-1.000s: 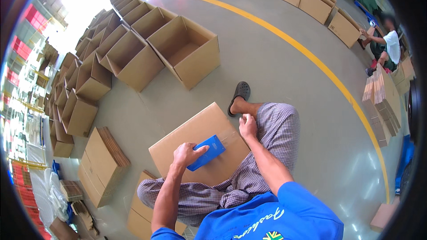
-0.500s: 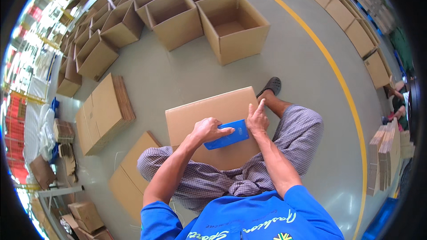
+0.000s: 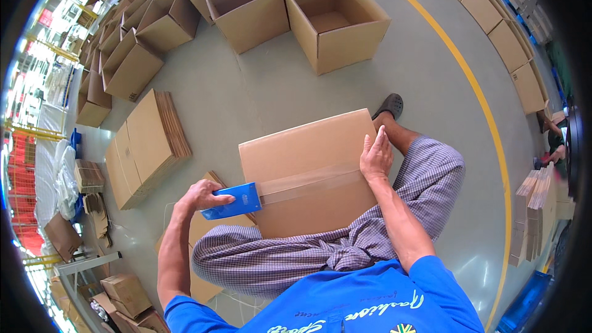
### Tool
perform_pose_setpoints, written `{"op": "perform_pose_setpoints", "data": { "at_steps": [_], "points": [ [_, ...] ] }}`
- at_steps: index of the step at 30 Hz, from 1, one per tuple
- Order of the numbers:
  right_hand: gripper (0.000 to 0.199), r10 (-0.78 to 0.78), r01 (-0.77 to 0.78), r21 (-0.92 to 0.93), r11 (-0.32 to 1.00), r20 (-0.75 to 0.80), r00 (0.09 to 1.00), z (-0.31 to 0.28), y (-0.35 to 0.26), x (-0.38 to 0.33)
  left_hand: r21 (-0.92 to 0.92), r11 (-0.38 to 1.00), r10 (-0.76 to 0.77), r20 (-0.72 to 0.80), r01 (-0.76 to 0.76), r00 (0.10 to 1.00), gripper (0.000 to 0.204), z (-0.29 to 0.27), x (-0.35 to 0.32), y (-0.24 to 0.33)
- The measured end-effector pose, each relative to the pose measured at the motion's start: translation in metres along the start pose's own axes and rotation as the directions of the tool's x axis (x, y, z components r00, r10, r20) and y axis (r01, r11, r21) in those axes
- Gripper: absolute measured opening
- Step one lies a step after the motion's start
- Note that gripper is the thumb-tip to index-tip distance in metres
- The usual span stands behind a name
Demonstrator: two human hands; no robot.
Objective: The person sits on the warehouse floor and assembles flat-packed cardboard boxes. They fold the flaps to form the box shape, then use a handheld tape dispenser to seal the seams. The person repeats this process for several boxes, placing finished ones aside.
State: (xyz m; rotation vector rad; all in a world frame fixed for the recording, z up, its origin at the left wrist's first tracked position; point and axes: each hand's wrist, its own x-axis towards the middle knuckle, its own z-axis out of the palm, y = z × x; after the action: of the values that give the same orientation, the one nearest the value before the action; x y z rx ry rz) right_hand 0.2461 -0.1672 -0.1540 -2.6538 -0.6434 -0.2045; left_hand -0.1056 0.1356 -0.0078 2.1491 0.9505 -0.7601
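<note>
A cardboard box (image 3: pixel 308 139) rests across my lap, its broad side facing up. A band of clear tape (image 3: pixel 308 185) runs across that side from the right edge to the left. My left hand (image 3: pixel 206 196) is wrapped round a blue tape dispenser (image 3: pixel 237 202), which sits at the box's left edge where the tape ends. Against the right edge my right hand (image 3: pixel 377 155) lies with fingers extended, touching the box and holding nothing.
Several open cardboard boxes (image 3: pixel 336 24) stand in rows on the floor ahead. Stacked flat cardboard sheets (image 3: pixel 145 142) lie at my left, with another flat sheet (image 3: pixel 197 234) beside my left knee. A yellow floor line (image 3: pixel 475 86) curves along the right, near more boxes (image 3: pixel 505 43).
The tape dispenser has travelled left across the box in my left hand, and clear tape now shows behind it. My right hand has shifted slightly up and right along the box's edge.
</note>
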Motion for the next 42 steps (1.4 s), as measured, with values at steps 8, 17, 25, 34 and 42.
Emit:
{"op": "perform_pose_setpoints", "data": {
  "at_steps": [8,17,25,34,42],
  "points": [
    [0.059,-0.047,0.045,-0.046,0.998,-0.045,0.998,0.005,0.009,0.002,-0.122,0.988,-0.084,0.090,0.094,0.992,0.063,0.016,0.016,-0.034],
    [0.060,-0.463,0.461,-0.134,0.877,0.019,0.886,0.013,-0.074,-0.028,-0.347,0.935,0.135,0.160,-0.073,0.978,0.062,0.055,0.040,-0.070],
    [0.052,-0.691,0.624,0.313,0.716,0.191,0.697,0.041,-0.233,-0.116,-0.428,0.890,0.242,0.144,-0.160,0.960,0.074,0.064,0.065,-0.084],
    [0.040,-0.804,0.643,0.537,0.547,0.121,0.582,0.029,-0.223,-0.104,-0.487,0.843,0.350,0.173,-0.229,0.921,0.066,0.086,0.083,-0.104],
    [0.031,-0.832,0.641,0.592,0.489,0.095,0.547,0.037,-0.223,-0.105,-0.408,0.881,0.320,0.137,-0.241,0.937,0.068,0.074,0.069,-0.116]
  ]
}}
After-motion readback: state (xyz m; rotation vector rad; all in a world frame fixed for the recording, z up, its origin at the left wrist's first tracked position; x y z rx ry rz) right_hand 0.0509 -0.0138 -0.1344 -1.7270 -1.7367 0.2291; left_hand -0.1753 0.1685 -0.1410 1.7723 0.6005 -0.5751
